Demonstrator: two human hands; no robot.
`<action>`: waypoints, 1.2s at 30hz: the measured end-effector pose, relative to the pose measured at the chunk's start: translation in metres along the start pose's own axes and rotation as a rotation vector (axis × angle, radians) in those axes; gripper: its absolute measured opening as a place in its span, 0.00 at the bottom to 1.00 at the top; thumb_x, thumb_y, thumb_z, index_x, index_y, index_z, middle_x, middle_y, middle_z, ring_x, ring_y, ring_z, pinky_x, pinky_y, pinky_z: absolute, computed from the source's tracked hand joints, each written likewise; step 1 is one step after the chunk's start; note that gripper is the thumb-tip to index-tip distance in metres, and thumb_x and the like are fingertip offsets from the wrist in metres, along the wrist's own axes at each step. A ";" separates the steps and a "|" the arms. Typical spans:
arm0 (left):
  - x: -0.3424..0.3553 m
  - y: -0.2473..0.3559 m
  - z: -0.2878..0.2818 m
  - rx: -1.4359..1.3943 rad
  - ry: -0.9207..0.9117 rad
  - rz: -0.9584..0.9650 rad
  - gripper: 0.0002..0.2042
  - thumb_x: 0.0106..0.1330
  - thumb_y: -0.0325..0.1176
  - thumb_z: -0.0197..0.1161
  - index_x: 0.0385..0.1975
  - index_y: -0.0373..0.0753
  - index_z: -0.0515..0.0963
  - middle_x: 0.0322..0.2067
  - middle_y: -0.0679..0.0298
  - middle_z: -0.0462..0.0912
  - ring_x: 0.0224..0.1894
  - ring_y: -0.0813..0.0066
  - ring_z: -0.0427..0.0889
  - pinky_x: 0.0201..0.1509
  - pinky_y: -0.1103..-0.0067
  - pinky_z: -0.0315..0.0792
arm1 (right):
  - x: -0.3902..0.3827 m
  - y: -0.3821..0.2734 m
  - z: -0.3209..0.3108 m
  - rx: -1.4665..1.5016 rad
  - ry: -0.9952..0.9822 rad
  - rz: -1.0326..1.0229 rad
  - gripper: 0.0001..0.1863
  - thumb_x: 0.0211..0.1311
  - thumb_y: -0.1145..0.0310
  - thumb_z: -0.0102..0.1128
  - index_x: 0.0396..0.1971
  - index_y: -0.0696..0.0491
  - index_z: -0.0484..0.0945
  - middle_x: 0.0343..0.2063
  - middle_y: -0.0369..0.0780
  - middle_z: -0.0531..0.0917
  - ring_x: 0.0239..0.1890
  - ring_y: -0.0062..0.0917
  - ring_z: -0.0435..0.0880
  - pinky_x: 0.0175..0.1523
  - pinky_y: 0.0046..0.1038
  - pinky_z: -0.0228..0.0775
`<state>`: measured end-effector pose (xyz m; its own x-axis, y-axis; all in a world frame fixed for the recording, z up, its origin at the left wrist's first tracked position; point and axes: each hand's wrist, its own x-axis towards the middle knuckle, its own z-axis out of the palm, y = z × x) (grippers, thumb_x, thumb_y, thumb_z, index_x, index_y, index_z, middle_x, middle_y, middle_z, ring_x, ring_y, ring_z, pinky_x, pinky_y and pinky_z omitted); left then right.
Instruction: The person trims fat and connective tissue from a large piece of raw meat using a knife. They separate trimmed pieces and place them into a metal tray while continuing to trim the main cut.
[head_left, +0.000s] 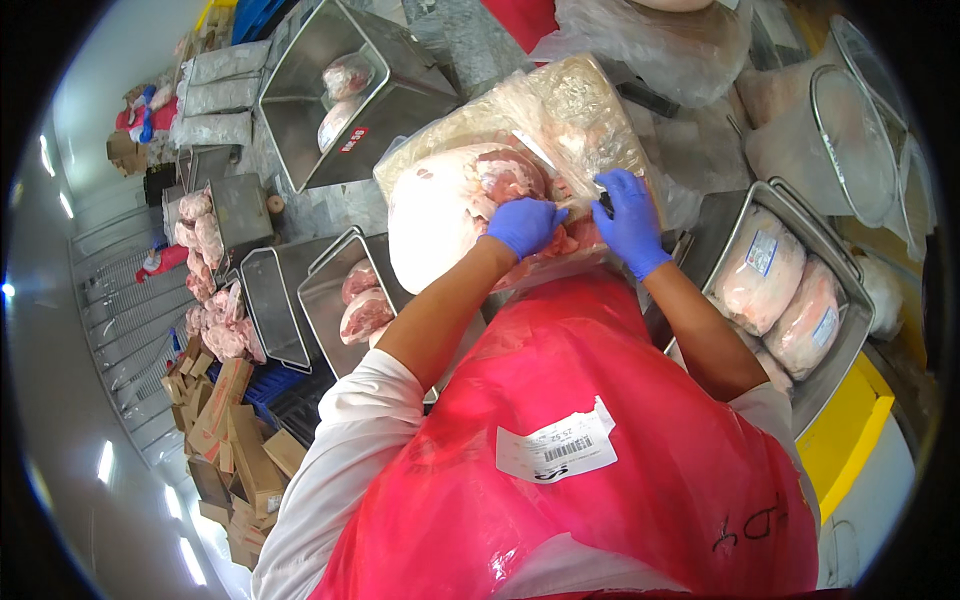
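A large pale, fat-covered cut of meat (432, 215) lies on a worktop covered with clear plastic film (590, 110), its red cut side toward the right. My left hand (525, 228), in a blue glove, is closed on the red edge of the cut, fingers curled under. To its right, my blue-gloved right hand (632, 222) is closed around a short dark handle (603, 203); what the handle belongs to is unclear. A narrow white strip (534, 149) lies over the meat's far side. Red trimmings (582, 232) show between the hands.
Metal bins stand around the worktop: one with bagged meat (762, 275) at right, one with raw cuts (366, 312) at left, and a deep bin (420, 85) at far left. A yellow stand (850, 430) and cardboard boxes (250, 460) flank me.
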<state>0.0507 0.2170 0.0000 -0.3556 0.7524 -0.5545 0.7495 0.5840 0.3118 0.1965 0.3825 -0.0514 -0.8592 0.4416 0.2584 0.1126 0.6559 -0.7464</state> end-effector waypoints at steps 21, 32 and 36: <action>-0.025 -0.005 -0.103 -1.398 0.255 -0.556 0.25 0.83 0.48 0.46 0.16 0.50 0.61 0.14 0.73 0.55 0.14 0.76 0.52 0.20 0.74 0.48 | -0.028 -0.033 0.082 0.736 -0.398 0.580 0.31 0.59 0.54 0.76 0.56 0.56 0.74 0.48 0.45 0.85 0.49 0.34 0.86 0.56 0.37 0.79; -0.089 -0.024 -0.164 -2.015 0.384 -0.461 0.26 0.83 0.48 0.44 0.16 0.52 0.55 0.15 0.72 0.49 0.16 0.75 0.48 0.21 0.74 0.46 | 0.064 -0.129 -0.009 0.427 -0.175 0.379 0.19 0.52 0.59 0.74 0.34 0.56 0.75 0.30 0.52 0.85 0.36 0.51 0.87 0.41 0.44 0.80; -0.109 -0.049 -0.165 -2.183 0.420 -0.353 0.26 0.83 0.47 0.42 0.15 0.51 0.53 0.15 0.71 0.47 0.16 0.75 0.46 0.21 0.74 0.45 | 0.091 -0.158 -0.019 0.354 -0.163 0.285 0.18 0.51 0.61 0.73 0.34 0.56 0.76 0.30 0.54 0.85 0.37 0.54 0.86 0.41 0.46 0.79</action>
<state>-0.0389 0.1565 0.1727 -0.5762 0.4046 -0.7101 -0.8150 -0.2197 0.5361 0.1101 0.3299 0.1016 -0.8892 0.4529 -0.0651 0.2024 0.2618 -0.9437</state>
